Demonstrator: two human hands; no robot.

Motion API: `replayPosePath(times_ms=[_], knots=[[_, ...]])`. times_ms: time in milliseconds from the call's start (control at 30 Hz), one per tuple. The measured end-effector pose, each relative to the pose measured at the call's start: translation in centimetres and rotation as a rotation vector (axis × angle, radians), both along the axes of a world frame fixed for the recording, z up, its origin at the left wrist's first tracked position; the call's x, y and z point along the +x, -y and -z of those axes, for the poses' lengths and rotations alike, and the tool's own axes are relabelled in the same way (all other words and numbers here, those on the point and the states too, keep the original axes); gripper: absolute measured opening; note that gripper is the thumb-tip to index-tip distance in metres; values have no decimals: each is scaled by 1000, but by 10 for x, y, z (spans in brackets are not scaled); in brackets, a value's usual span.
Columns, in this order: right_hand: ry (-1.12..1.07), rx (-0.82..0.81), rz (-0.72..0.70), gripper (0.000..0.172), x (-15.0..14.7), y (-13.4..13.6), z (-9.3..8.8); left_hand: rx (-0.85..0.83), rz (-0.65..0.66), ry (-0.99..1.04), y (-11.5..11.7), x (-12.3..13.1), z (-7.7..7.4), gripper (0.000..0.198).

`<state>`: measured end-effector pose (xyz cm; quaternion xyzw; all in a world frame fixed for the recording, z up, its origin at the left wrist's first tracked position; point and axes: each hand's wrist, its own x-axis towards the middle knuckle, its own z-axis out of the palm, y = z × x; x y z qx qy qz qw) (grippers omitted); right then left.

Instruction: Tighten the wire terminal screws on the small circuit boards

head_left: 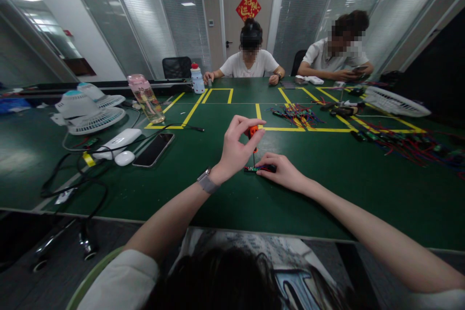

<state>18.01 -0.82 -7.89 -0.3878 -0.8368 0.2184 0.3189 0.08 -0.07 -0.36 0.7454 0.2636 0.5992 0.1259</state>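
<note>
Forearms are extended over the bench (232, 198). Left hand (234, 147): grip closed on an upright screwdriver (252, 131), tip set on the board (254, 169). Right hand (281, 170): grip closed on that board, pinned flat mid-bench. Driving is judged under way; how far cannot be told. The bottle (147, 98), far left, is lidded and part-filled with clear liquid.

Bright ceiling panels, dim corners, edges bowed, far faces perhaps deliberately blurred.
</note>
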Motion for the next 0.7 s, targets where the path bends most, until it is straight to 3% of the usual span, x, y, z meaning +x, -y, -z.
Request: replayPosePath(times_ms=[267, 500, 700], knots=[[7, 6, 1, 13, 0, -1, 2, -81, 166, 48, -3, -1, 4, 31], [21, -7, -2, 13, 0, 0, 0, 31, 46, 18, 2, 0, 0, 16], [22, -11, 5, 13, 0, 0, 0, 0, 112, 16, 1, -3, 1, 25]])
